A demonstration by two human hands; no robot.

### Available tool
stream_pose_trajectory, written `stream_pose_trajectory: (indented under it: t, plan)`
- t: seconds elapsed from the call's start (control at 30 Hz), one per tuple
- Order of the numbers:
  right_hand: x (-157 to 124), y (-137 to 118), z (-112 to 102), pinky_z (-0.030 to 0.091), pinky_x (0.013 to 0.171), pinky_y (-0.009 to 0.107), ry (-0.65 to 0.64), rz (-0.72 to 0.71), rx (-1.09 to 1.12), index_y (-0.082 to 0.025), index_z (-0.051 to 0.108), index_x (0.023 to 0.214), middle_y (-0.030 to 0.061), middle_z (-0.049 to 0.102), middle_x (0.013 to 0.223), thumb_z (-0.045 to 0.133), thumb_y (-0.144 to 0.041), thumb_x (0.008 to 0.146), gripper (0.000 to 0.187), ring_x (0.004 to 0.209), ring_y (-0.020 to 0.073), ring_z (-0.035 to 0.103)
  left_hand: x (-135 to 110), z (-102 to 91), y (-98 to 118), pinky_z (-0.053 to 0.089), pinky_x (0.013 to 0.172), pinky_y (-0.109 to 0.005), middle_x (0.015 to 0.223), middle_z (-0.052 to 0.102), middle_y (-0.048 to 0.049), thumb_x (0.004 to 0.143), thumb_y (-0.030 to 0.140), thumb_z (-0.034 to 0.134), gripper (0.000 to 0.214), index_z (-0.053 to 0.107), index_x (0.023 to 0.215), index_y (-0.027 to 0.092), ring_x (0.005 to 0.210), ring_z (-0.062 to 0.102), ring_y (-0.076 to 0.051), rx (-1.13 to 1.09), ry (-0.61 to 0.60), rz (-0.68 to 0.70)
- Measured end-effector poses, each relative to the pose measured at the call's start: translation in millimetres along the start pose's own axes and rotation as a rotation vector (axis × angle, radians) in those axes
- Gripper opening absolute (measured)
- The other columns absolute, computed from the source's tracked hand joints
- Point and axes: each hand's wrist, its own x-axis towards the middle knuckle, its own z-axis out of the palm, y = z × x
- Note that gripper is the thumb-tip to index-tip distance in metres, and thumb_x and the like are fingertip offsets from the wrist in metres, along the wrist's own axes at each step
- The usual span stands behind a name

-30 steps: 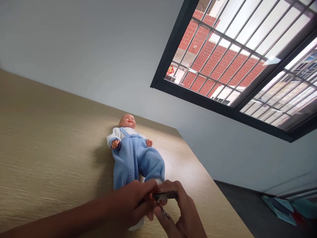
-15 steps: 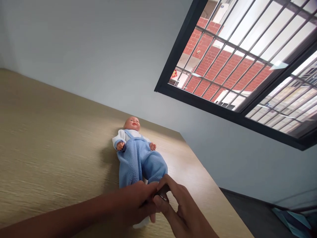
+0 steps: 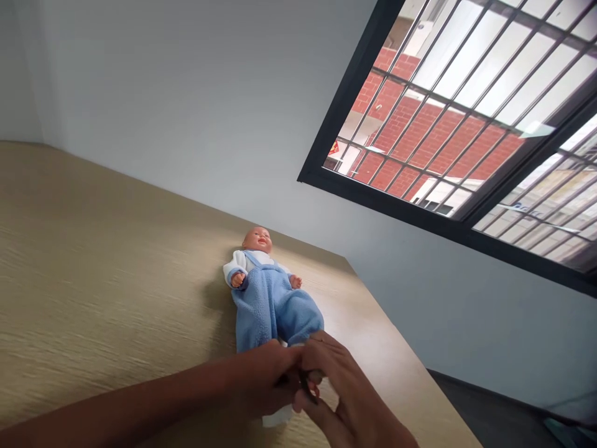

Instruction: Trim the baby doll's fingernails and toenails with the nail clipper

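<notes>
A baby doll in a blue fleece romper and white shirt lies on its back on the beige table, head toward the wall. Both my hands meet at the doll's feet. My left hand is closed around the doll's leg end, and a white foot shows below it. My right hand pinches a small dark metal clipper against the left hand's fingers. Most of the clipper is hidden by my fingers.
A grey wall rises behind the table. A black-framed barred window fills the upper right, with a red brick building outside. The table's right edge drops to a dark floor.
The clipper, plainly visible between my hands a second ago, is now nearly covered by my fingers. My hands have closed together at the doll's feet, and the view has shifted slightly left.
</notes>
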Motion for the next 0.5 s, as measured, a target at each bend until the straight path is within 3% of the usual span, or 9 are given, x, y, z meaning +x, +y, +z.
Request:
stream_pose_trajectory:
  t: [0.07, 0.1, 0.17, 0.23, 0.3, 0.37, 0.43, 0.5]
  plan:
    - [-11, 19, 12, 0.053, 0.060, 0.030, 0.336, -0.010, 0.201, -0.022, 0.051, 0.104, 0.0027, 0.059, 0.083, 0.048, -0.042, 0.101, 0.020, 0.068, 0.0174, 0.059, -4, -2.0, 0, 0.053, 0.062, -0.019, 0.087, 0.070, 0.0012, 0.086, 0.024, 0.058, 0.028, 0.053, 0.113, 0.018, 0.070, 0.069, -0.014, 0.077, -0.004, -0.005]
    - [-15, 28, 19, 0.053, 0.056, 0.029, 0.520, -0.005, 0.262, -0.022, 0.051, 0.099, 0.0019, 0.058, 0.078, 0.043, -0.045, 0.102, 0.025, 0.065, 0.0172, 0.059, -5, -2.4, -1, 0.055, 0.067, -0.023, 0.091, 0.071, -0.0009, 0.083, 0.029, 0.063, 0.036, 0.052, 0.116, 0.018, 0.073, 0.069, -0.017, 0.159, 0.009, 0.014]
    - [-21, 43, 33, 0.055, 0.061, 0.027, 0.703, -0.012, 0.263, -0.023, 0.050, 0.103, 0.0019, 0.059, 0.082, 0.044, -0.036, 0.104, 0.015, 0.070, 0.0162, 0.061, -10, -3.0, -9, 0.055, 0.084, -0.035, 0.099, 0.071, -0.0062, 0.078, 0.041, 0.068, 0.055, 0.051, 0.123, 0.016, 0.087, 0.068, -0.025, 0.394, 0.070, 0.106]
    - [-23, 51, 43, 0.056, 0.069, 0.028, 0.801, -0.039, 0.240, -0.023, 0.049, 0.111, 0.0041, 0.062, 0.092, 0.050, -0.027, 0.102, 0.010, 0.080, 0.0165, 0.065, -16, -4.6, -19, 0.046, 0.101, -0.051, 0.100, 0.071, -0.0114, 0.081, 0.052, 0.064, 0.073, 0.044, 0.137, 0.011, 0.106, 0.063, -0.035, 0.623, 0.131, 0.175]
    - [-24, 53, 49, 0.058, 0.081, 0.035, 0.816, -0.085, 0.227, -0.023, 0.049, 0.117, 0.0077, 0.065, 0.103, 0.056, -0.025, 0.099, 0.019, 0.094, 0.0201, 0.068, -24, -8.2, -26, 0.029, 0.115, -0.057, 0.108, 0.070, -0.0136, 0.085, 0.061, 0.059, 0.077, 0.042, 0.141, 0.011, 0.122, 0.055, -0.037, 0.728, 0.145, 0.171]
    - [-24, 52, 52, 0.057, 0.091, 0.044, 0.726, -0.177, 0.178, -0.022, 0.049, 0.121, 0.0112, 0.068, 0.111, 0.058, -0.025, 0.097, 0.026, 0.105, 0.0249, 0.068, -30, -14.1, -32, 0.017, 0.120, -0.057, 0.122, 0.066, -0.0131, 0.086, 0.058, 0.061, 0.066, 0.049, 0.136, 0.016, 0.133, 0.047, -0.036, 0.796, 0.140, 0.155]
    - [-25, 49, 54, 0.058, 0.089, 0.043, 0.584, -0.273, 0.116, -0.022, 0.050, 0.122, 0.0120, 0.070, 0.110, 0.059, -0.022, 0.094, 0.029, 0.103, 0.0257, 0.069, -34, -21.7, -36, 0.019, 0.120, -0.056, 0.135, 0.059, -0.0117, 0.088, 0.045, 0.064, 0.047, 0.056, 0.127, 0.021, 0.138, 0.042, -0.036, 0.868, 0.137, 0.155]
    - [-27, 46, 58, 0.060, 0.079, 0.036, 0.511, -0.303, 0.095, -0.023, 0.052, 0.122, 0.0098, 0.071, 0.103, 0.062, -0.020, 0.091, 0.032, 0.093, 0.0235, 0.071, -36, -29.7, -41, 0.030, 0.116, -0.054, 0.142, 0.054, -0.0112, 0.090, 0.028, 0.062, 0.033, 0.059, 0.123, 0.022, 0.138, 0.043, -0.034, 0.931, 0.158, 0.156]
